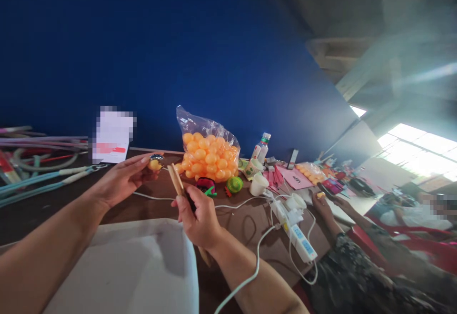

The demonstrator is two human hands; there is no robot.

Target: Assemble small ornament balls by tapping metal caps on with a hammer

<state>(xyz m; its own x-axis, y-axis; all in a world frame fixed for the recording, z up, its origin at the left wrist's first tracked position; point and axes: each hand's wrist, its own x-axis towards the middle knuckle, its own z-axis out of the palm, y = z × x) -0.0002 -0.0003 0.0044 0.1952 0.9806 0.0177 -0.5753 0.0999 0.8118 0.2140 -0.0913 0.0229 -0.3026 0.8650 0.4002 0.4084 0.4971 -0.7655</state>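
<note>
"Start with the biggest?"

"See a clear plastic bag (194,122) full of orange balls (200,155), upright against a blue panel (160,56)."

"Then, in the right hand (200,216)?"

"Wrapped tightly around a slim wooden tool (174,178), hiding its middle."

"Inside the white cup (259,185)?"

"Cannot tell."

"And in the left hand (124,179)?"

"Pinching a small yellow-orange piece (154,165) between fingertips, just beside the tool's tip; shiny and dark on top, partly covered, too small to identify."
</note>
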